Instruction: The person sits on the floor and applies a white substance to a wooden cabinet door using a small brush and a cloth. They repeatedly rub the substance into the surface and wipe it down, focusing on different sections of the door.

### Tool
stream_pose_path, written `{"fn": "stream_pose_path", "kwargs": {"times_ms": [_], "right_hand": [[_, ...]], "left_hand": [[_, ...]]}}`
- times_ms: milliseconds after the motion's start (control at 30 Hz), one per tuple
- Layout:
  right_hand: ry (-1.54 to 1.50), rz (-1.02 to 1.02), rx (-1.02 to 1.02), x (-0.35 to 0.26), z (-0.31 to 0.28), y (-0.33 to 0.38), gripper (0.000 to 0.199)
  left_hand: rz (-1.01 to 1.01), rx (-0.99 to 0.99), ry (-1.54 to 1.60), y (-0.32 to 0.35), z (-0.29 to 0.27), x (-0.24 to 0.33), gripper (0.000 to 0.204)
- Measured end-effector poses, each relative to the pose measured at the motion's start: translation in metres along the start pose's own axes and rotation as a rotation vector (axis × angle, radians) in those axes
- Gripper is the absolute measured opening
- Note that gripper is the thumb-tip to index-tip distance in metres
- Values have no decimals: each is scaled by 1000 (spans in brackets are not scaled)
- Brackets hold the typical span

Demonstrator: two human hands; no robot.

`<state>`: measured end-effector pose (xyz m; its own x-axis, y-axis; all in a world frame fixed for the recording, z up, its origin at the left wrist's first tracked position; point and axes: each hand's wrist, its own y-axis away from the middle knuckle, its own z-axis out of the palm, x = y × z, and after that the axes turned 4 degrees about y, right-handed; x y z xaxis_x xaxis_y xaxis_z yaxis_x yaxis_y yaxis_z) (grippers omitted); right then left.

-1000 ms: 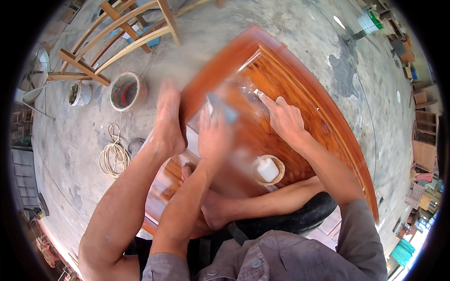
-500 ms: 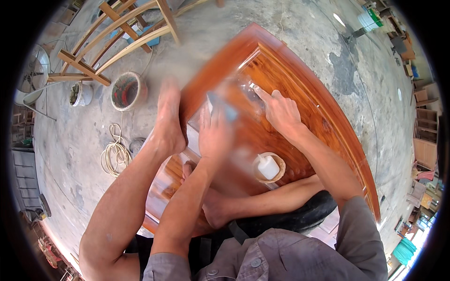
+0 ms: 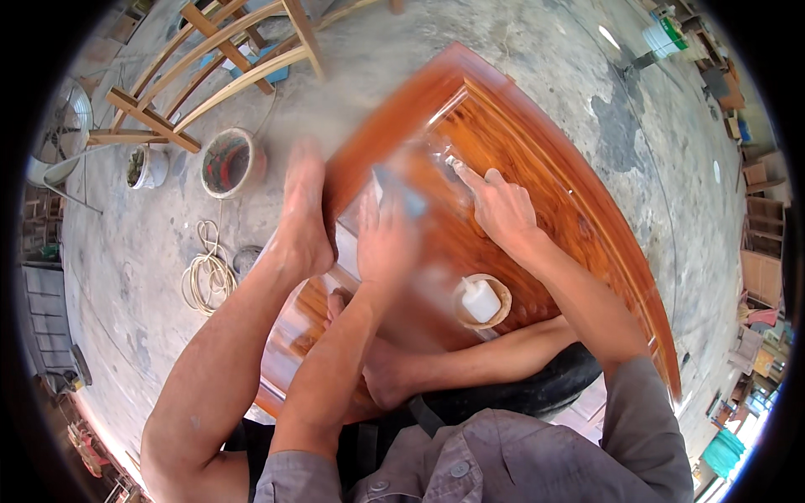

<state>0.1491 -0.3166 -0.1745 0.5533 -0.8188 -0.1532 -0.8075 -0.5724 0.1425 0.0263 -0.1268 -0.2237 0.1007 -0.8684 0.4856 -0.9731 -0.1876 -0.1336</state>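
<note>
A glossy reddish-brown wooden panel (image 3: 545, 159) with a raised border lies across my lap area. On its upper part, the outstretched index finger of my right hand (image 3: 506, 207) touches the surface at a small white smear (image 3: 450, 159); the other fingers are bent. My left hand (image 3: 386, 239) is blurred, its fingers over a grey-blue sheet (image 3: 402, 194) that it seems to grip near the panel's left edge. The sheet's material is unclear. A white plastic bottle (image 3: 480, 300) rests tilted in a round tan bowl (image 3: 505, 306) on the panel, near my bent leg.
My bare left foot (image 3: 303, 210) is beside the panel. Farther left are a coiled pale cable (image 3: 207, 272), a stained bucket (image 3: 229, 163), a smaller white pail (image 3: 149, 168) and a wooden frame (image 3: 243, 75). A green-and-white bucket (image 3: 665, 36) stands far right.
My right index finger has shifted very slightly on the panel around the white smear. My left hand and the sheet stay almost in place.
</note>
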Motion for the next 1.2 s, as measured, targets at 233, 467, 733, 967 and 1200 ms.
{"fn": "stream_pose_path", "kwargs": {"times_ms": [233, 467, 733, 967, 1200], "right_hand": [[9, 19, -56, -9, -5, 11, 51], [0, 2, -23, -10, -2, 11, 49], [-7, 5, -6, -14, -5, 7, 49], [-5, 10, -13, -14, -4, 6, 50], [-3, 48, -3, -13, -2, 1, 51]], "left_hand": [[16, -4, -31, 2, 0, -6, 60], [11, 3, -9, 2, 0, -6, 60], [4, -2, -17, 3, 3, -7, 60], [14, 1, 3, 1, 0, -3, 60], [1, -16, -38, 1, 2, -1, 60]]}}
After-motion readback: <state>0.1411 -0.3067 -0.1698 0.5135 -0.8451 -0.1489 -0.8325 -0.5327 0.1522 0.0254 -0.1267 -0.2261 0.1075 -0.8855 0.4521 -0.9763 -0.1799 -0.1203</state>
